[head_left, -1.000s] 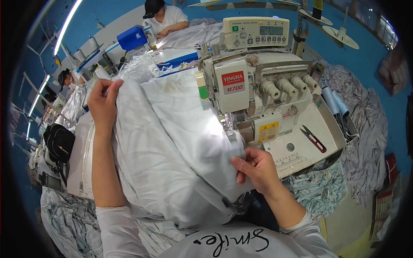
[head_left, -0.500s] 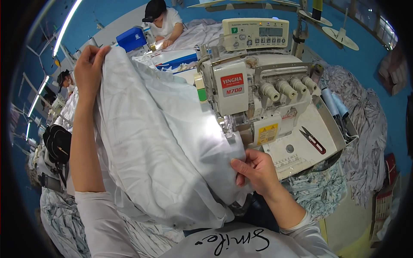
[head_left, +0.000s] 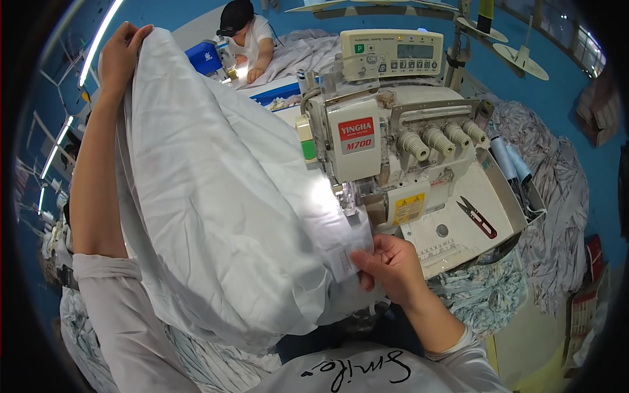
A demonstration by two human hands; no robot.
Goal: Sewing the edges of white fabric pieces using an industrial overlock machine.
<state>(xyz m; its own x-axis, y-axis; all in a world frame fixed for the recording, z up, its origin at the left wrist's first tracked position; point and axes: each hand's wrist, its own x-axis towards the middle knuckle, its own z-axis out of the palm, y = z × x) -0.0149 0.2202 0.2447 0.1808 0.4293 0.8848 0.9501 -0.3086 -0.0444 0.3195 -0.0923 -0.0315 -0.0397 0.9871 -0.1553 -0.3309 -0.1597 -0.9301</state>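
A large piece of white fabric (head_left: 203, 170) hangs from my raised left hand (head_left: 124, 56), which pinches its upper corner at the far left. My right hand (head_left: 390, 265) grips the fabric's edge between thumb and fingers, just in front of the overlock sewing machine (head_left: 354, 141). Along that edge, beside my right thumb, a small pale label (head_left: 344, 261) shows. The cloth runs under the lit needle area, and the presser foot (head_left: 345, 196) sits at its edge. Cloth hides the fingertips of my right hand in part.
Thread snips (head_left: 477, 217) with dark red handles lie on the machine's bed to the right. Thread cones (head_left: 508, 157) stand in a side tray. Heaped grey fabric (head_left: 544, 190) lies beyond, and patterned cloth (head_left: 481, 288) below. A co-worker (head_left: 246, 39) sits at another machine behind.
My left hand has risen and moved left, lifting and spreading the fabric. The small label has come into sight by my right hand, which stays nearly in place.
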